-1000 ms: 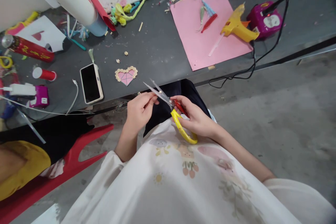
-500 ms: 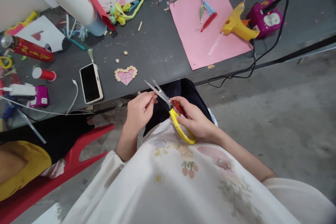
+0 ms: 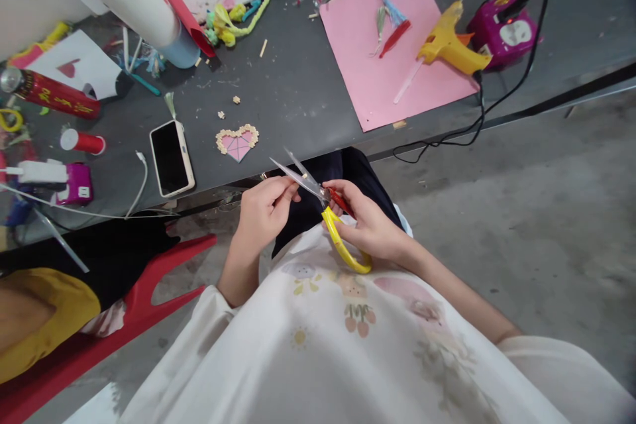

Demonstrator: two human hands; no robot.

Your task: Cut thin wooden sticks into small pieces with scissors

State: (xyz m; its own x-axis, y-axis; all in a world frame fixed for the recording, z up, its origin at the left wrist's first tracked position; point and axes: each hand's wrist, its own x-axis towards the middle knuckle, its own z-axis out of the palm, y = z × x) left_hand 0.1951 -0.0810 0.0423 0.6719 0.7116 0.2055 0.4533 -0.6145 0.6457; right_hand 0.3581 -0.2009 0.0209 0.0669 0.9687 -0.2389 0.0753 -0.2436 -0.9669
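My right hand [image 3: 371, 220] grips scissors [image 3: 328, 217] with one yellow and one red handle, above my lap. Their blades are spread and point up and left. My left hand [image 3: 263, 211] is closed in a pinch beside the blades, on a thin pale wooden stick, mostly hidden by the fingers and a blade. Its pale end [image 3: 305, 176] shows between the blades. On the table ahead lies a pink heart [image 3: 238, 144], its upper edge lined with small pale wooden bits. Two small pale clusters [image 3: 236, 100] sit just behind it.
A phone [image 3: 171, 158] and red thread spool [image 3: 83, 142] lie left. A yellow glue gun [image 3: 450, 40] rests on pink paper [image 3: 348, 59], its black cord hanging over the table edge. A bottle [image 3: 134, 6] stands behind. Another person's yellow garment [image 3: 74, 291] shows beside a red chair [image 3: 144, 281].
The scissor blades have spread slightly wider, and the pale end between them sits slightly lower and to the right. Both hands stay in nearly the same place.
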